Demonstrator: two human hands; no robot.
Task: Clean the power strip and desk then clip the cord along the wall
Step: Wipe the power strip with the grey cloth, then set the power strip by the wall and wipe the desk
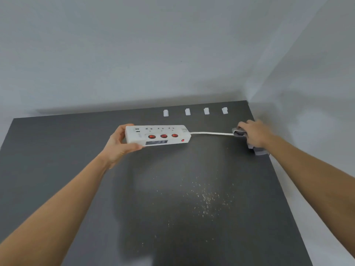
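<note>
A white power strip (159,134) with three red switches is held above the dark grey desk (57,160), my left hand (120,144) gripping its left end. Its white cord (211,133) runs right into a grey cloth (239,133) that my right hand (253,133) holds wrapped around the cord near the desk's right edge. Several white cord clips (187,111) stand in a row along the back of the desk by the wall. Pale crumbs or dust (205,196) are scattered on the desk in front of the strip.
White walls (307,93) meet in a corner at the back right, just behind my right hand. The desk's right edge runs along the side wall.
</note>
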